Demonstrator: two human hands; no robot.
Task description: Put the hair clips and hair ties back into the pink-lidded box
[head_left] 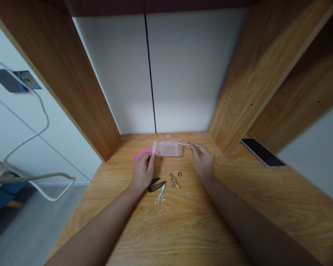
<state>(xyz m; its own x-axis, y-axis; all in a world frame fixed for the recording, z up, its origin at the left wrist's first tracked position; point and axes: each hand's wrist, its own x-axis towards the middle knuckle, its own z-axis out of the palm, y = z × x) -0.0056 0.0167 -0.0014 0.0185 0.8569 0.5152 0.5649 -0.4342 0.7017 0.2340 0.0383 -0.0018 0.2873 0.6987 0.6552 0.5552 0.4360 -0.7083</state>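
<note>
Between 2 grips (143,171) (204,163) (clip (154,148), hairpin (185,144)): box (170,148)

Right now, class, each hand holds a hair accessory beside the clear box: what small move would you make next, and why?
Probably drop the pale clip into the clear box. The left hand pinches it at the box's left end, the pink lid lies beside it, and the right hand holds a thin pin at the other end. More clips lie loose on the desk.

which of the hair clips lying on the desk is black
The black clip (maybe two overlapping) beside the wrist of the left hand. The silver clip just below it and the gold clip to its right are pale metal.
</note>
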